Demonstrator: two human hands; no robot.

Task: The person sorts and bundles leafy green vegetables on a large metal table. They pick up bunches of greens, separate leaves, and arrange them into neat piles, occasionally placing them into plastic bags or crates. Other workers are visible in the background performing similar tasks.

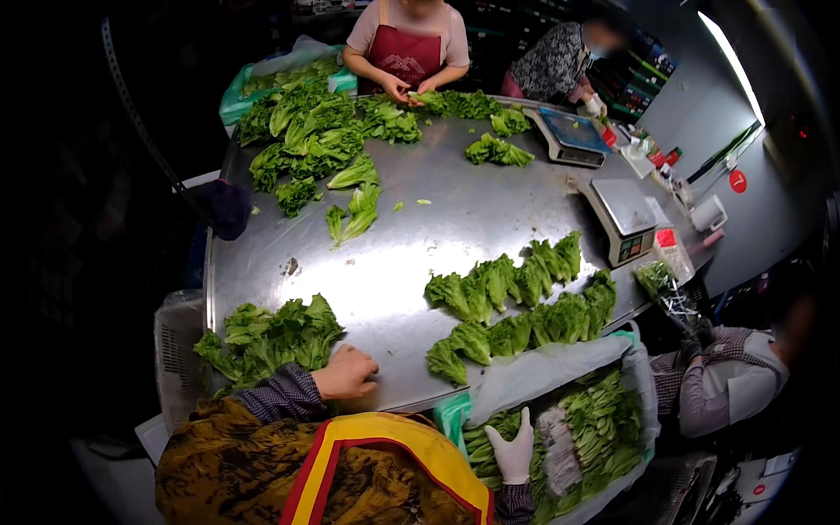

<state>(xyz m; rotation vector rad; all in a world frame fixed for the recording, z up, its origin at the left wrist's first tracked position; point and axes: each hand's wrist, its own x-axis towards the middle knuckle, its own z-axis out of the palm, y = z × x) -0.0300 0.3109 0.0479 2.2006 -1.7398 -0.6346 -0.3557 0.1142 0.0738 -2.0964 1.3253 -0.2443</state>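
My bare left hand (345,373) rests near the front edge of a steel table (394,275), fingers bent and partly hidden, right of a pile of lettuce heads (282,335). Whether anything is under its fingers cannot be told. My right hand (513,446), in a white glove, is over a lined crate (650,407) of packed lettuce (600,420), thumb and fingers apart, holding nothing. A crumpled translucent sheet (558,453) lies among the heads. Beyond the crate, two rows of lettuce heads (502,282) stand on the table.
Two scales (627,207) stand along the right side. A large lettuce pile (312,131) lies at the far left. Two people (420,52) (551,65) work at the far edge; another person (728,380) at the right holds bagged greens (656,282). A plastic crate (177,354) stands at the near left.
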